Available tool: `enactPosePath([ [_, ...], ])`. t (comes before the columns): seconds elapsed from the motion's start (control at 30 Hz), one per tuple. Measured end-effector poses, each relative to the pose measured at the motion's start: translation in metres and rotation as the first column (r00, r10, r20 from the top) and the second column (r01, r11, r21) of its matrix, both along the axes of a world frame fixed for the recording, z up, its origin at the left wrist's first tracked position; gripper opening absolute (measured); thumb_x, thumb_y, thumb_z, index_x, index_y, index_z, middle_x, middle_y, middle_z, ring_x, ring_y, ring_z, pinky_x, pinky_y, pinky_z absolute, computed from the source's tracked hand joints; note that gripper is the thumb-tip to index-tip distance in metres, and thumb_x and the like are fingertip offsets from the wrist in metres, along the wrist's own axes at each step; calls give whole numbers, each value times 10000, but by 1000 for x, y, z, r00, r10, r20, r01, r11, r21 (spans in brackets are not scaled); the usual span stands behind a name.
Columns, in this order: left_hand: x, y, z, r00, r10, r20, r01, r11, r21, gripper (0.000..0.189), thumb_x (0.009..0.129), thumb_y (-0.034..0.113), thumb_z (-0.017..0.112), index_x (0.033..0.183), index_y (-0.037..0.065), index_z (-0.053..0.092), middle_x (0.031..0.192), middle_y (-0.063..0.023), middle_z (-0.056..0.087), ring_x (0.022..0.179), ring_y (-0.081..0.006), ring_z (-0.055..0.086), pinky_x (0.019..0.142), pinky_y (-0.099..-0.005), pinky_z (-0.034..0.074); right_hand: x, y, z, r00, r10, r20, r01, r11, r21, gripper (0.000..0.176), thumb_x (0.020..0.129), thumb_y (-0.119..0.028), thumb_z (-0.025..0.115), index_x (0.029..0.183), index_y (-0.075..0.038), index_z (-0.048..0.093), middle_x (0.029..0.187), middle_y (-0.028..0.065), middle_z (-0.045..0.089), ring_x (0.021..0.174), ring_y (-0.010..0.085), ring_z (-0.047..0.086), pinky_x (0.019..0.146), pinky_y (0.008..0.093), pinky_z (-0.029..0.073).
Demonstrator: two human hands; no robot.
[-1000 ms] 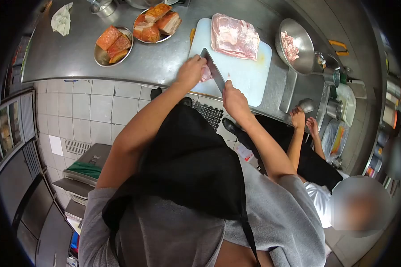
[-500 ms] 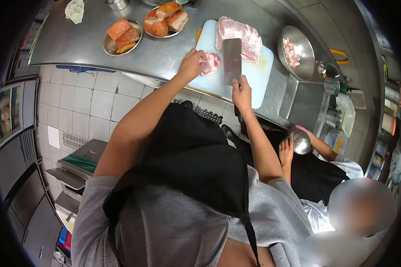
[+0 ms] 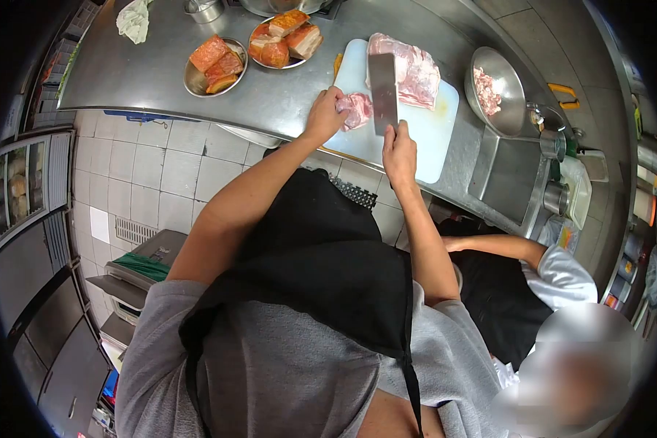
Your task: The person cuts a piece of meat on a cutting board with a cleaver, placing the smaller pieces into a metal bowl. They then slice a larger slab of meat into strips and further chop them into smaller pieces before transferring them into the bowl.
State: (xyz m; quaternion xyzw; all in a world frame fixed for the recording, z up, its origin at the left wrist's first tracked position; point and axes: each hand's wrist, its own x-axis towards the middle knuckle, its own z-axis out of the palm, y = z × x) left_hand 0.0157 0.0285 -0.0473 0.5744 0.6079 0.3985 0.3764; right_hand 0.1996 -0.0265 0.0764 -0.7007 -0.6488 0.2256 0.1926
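My right hand [image 3: 400,152] is wrapped round the handle of a cleaver [image 3: 384,95], its broad blade pointing away from me over the cutting board [image 3: 429,150]. A small piece of raw meat [image 3: 355,111] lies near the board's left edge. The fingers of my left hand [image 3: 324,115] are closed on its left end. In this view the blade's left edge meets the right end of that piece; whether it touches cannot be made out. Behind the blade rests a large slab of raw pork [image 3: 418,69], partly covered by it.
Two metal bowls hold browned pork chunks [image 3: 217,62] [image 3: 284,40] to the left. A large steel bowl [image 3: 514,91] with chopped meat stands right of the board, beside a sink [image 3: 514,175]. A co-worker in a black apron [image 3: 500,303] stands close on my right.
The cleaver has shifted slightly left, up to the small meat piece. The co-worker's arm has moved, and the metal bowl they held is now mostly hidden. The whole view has shifted a little.
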Motion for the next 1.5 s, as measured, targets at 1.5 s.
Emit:
enactPosePath([
  [1.5, -17, 13, 11, 991, -133, 16, 134, 991, -31, 430, 797, 89, 809, 1127, 71, 534, 1033, -177, 675, 969, -374, 676, 857, -439, 537, -40, -17, -12, 975, -220, 17, 217, 969, 116, 201, 1063, -184, 523, 1075, 11, 476, 755, 333, 648, 734, 531, 661, 633, 598, 487],
])
